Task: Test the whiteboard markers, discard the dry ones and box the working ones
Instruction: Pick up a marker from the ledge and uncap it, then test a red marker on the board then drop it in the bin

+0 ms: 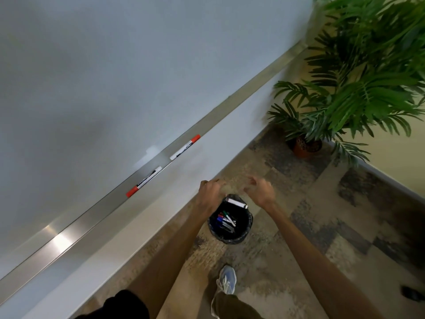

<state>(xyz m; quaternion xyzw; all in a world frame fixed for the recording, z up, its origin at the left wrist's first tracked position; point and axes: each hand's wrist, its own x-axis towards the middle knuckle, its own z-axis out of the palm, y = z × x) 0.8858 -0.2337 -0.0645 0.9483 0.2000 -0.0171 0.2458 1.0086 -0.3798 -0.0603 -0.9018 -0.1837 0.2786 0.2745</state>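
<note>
marker (236, 203) long axis left-right over bin (246, 233) | left hand (210, 189), right hand (261, 192) loose, empty

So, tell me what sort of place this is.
Most likely an office or meeting room: a wall-length whiteboard with a metal tray holding two red-capped markers, patterned carpet tiles on the floor, and a potted palm in the corner.

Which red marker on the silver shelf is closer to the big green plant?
The far marker, whose red cap points toward the plant. The other marker lies lower along the tray, with its red cap pointing away.
</note>
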